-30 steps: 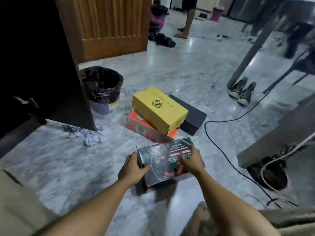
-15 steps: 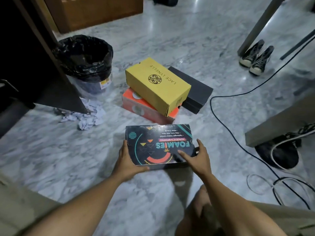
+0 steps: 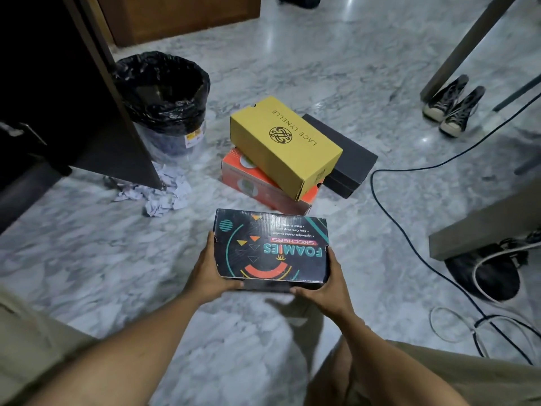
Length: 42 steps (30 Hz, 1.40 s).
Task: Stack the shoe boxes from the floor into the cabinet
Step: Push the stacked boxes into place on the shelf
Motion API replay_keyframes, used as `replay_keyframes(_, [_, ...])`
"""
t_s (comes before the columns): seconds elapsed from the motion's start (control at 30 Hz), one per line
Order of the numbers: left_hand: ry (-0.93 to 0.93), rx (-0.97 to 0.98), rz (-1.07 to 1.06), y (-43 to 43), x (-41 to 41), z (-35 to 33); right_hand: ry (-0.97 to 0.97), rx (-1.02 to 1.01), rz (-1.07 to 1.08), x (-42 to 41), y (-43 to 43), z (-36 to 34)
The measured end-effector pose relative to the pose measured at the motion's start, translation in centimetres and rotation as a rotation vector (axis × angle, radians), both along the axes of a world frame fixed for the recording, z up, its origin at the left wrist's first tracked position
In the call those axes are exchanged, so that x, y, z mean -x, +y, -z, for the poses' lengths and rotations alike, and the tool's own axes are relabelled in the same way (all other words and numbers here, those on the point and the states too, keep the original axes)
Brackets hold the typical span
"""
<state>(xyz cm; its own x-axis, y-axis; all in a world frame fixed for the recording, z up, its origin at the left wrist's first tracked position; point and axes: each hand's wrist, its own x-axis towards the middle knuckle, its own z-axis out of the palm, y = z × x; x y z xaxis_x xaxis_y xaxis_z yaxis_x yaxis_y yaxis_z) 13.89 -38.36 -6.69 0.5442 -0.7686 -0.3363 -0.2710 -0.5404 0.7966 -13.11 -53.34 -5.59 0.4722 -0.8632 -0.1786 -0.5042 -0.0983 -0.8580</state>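
From here the fingers of the left hand [image 3: 209, 276] and right hand [image 3: 325, 284] are out of sight under the printed box [image 3: 272, 247]. Its small print is smeared. The yellow box [image 3: 285, 145] covers most of the orange box [image 3: 251, 183] and one side of the black box [image 3: 348, 162]. The cabinet [image 3: 52, 83] runs off the left edge, its inside too dark to make out. The sticker on the bin [image 3: 164, 92] is too small to read.

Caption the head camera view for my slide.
Foamies box gripped by left hand and right hand; yellow box, orange box, dark box behind.

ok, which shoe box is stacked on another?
The yellow box, resting on the orange box; the black box sits on the floor, the Foamies box is held.
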Motion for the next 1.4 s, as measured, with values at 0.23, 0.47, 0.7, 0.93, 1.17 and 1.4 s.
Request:
replay_keyframes(0.23, [-0.002, 0.043, -0.048, 1.8, -2.1, -2.2, -0.093, 0.054, -0.042, -3.1, 1.4, -3.9])
replay_keyframes(0.47, [-0.047, 0.204, -0.169, 7.1, -9.0, -5.3, -0.198, 0.134, -0.193, -9.9, 4.1, -9.8])
replay_keyframes(0.7, [-0.214, 0.311, -0.398, 16.5, -11.7, -18.6, -0.300, 0.235, -0.363, -18.8, 9.3, -17.4])
replay_keyframes(0.93, [-0.371, 0.394, -0.624, 27.0, -15.4, -27.7, -0.423, 0.320, -0.549, -28.4, 15.5, -25.7])
replay_keyframes(1.17, [-0.577, 0.436, -0.856, 33.5, -17.2, -34.4, -0.577, 0.271, -0.697, -36.4, 19.9, -32.8])
replay_keyframes(1.4, [-0.796, 0.428, -1.045, 37.5, -20.2, -41.7, -0.742, 0.253, -0.761, -45.4, 23.5, -40.0])
